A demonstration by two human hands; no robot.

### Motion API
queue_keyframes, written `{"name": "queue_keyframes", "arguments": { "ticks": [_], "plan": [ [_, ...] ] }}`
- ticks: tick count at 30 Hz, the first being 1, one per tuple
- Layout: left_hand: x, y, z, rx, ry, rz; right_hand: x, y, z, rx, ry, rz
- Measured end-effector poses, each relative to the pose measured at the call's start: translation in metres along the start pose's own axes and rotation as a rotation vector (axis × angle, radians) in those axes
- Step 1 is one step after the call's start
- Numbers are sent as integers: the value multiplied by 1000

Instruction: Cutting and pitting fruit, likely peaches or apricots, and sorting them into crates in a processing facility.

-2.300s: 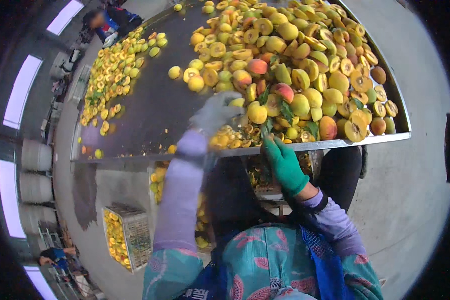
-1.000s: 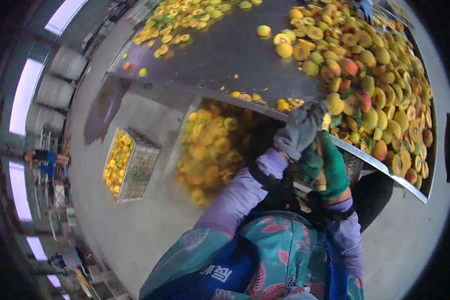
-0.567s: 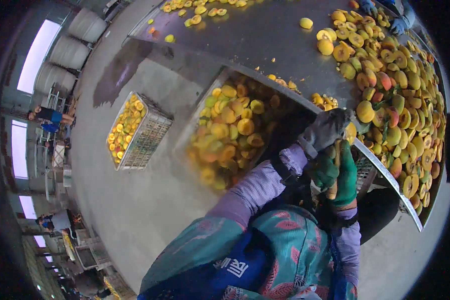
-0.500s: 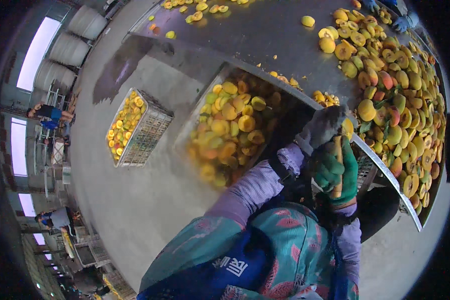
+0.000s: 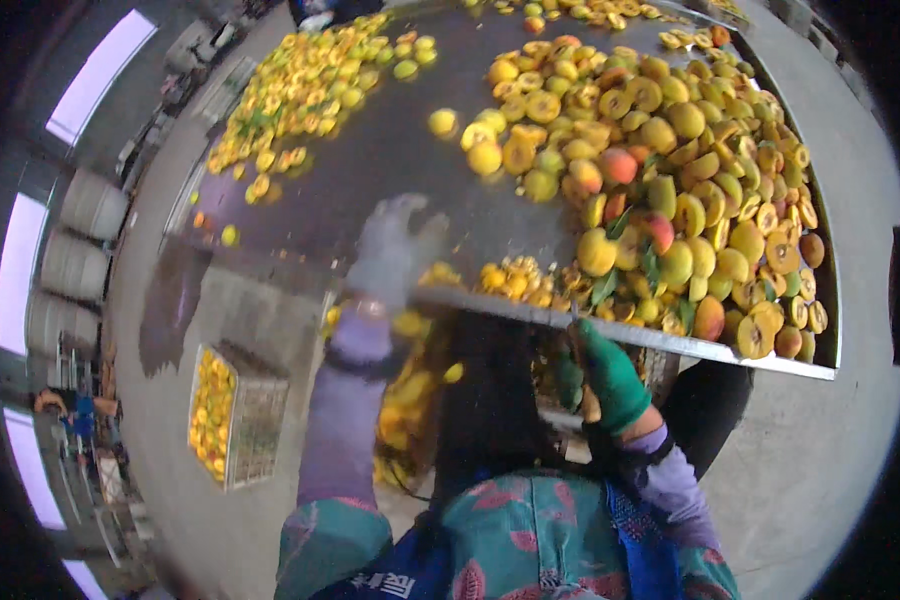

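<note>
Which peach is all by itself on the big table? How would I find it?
Start at the big dark metal table, with one fruit pile far left and a bigger pile on the right. In the bare strip between them sits one round yellow peach. It touches no other fruit, just above the grey-gloved left hand.

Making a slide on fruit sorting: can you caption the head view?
Grey-gloved left hand reaches over a metal table of yellow fruit; green-gloved right hand stays below its edge.
</note>
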State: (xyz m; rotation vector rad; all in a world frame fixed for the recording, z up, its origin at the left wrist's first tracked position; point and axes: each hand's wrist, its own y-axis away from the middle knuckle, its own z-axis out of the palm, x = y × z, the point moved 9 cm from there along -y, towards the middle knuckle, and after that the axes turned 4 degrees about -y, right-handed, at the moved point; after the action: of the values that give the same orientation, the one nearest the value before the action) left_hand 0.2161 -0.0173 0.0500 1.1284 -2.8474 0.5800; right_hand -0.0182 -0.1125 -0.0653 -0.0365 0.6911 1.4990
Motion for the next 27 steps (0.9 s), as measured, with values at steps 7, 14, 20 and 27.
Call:
{"name": "queue_keyframes", "arguments": {
  "ticks": [7,14,20,27],
  "plan": [
    [-25,-226,135,-11,-80,-94,-42,24,-51,246,298,-84],
    [37,-157,188,-513,-198,47,-78,13,-52,237,525,-235],
    [73,-57,140,-541,-36,-40,-40,-16,-33,188,744,-448],
    [18,-34,57,-69,475,-268,-46,-10,46,163,1217,-712]
  ]
}}
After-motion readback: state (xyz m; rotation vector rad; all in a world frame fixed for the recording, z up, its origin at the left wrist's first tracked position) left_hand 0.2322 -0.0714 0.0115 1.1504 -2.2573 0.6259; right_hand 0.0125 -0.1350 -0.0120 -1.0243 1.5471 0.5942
